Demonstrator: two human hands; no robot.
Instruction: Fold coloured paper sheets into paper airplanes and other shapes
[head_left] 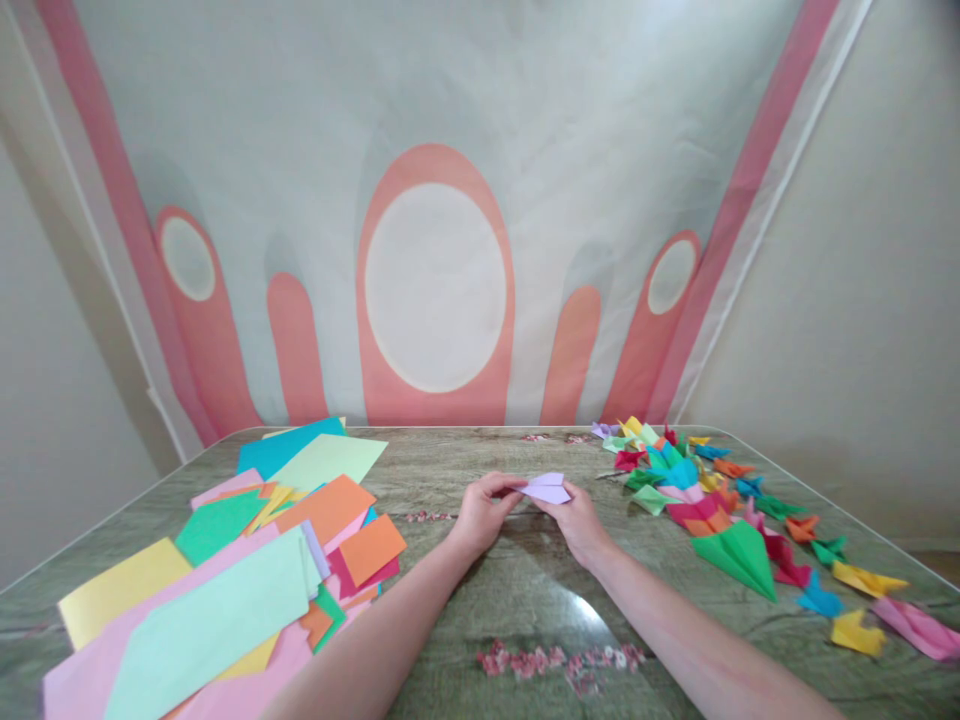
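Note:
A small lilac folded paper, shaped like a paper plane with its point to the left, is held between both hands above the middle of the table. My left hand pinches its pointed left end between thumb and fingers. At its right end, my right hand grips the wider part, fingers underneath. The paper shows a crease along its length.
Coloured paper sheets lie in an overlapping pile on the left of the wood-patterned table. Several folded paper figures, among them a green paper plane, spread over the right side. A printed backdrop hangs behind the far edge.

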